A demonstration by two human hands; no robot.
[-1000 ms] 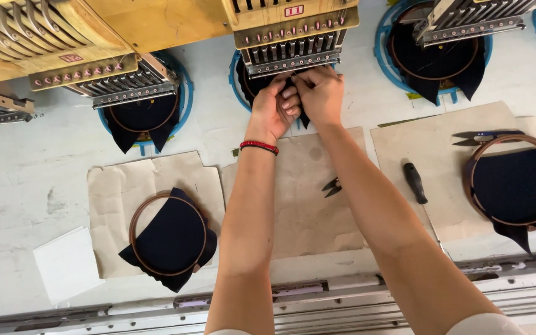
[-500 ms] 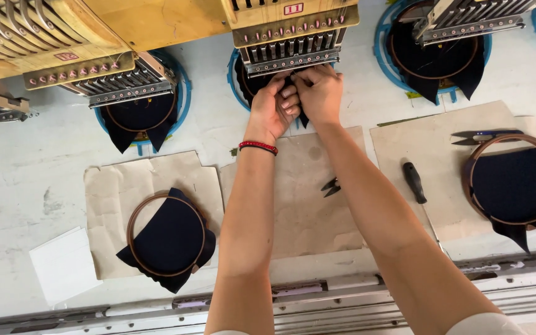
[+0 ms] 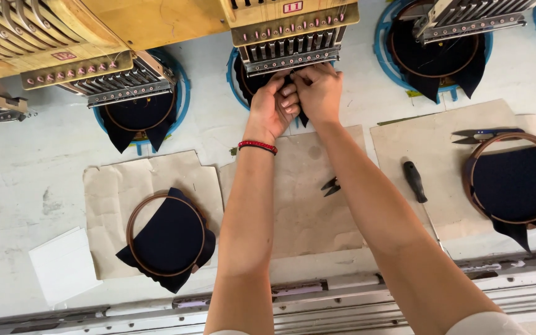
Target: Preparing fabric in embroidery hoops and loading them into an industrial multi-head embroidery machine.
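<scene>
The dark cloth (image 3: 247, 79) sits in a blue hoop (image 3: 233, 77) under the middle needle head (image 3: 293, 44), at twelve o'clock from the person. Both hands work there, pressed together just below the needle row: the left hand (image 3: 273, 107) has its fingers curled and pinching at the cloth, while the right hand (image 3: 319, 93) is closed beside it, knuckles up, though I cannot tell what its fingertips hold. The cloth looks light, soft and floppy, so it likely handles best by the stiff hoop rim, not the loose corners, which would sag. Most of the cloth lies hidden under the hands and the head; its left edge shows at ten o'clock from the left hand. On the surface (image 3: 26, 180), snips (image 3: 330, 186) lie at six o'clock from the hands, and a hooped cloth (image 3: 167, 239) rests on brown paper (image 3: 110, 186) at seven o'clock
</scene>
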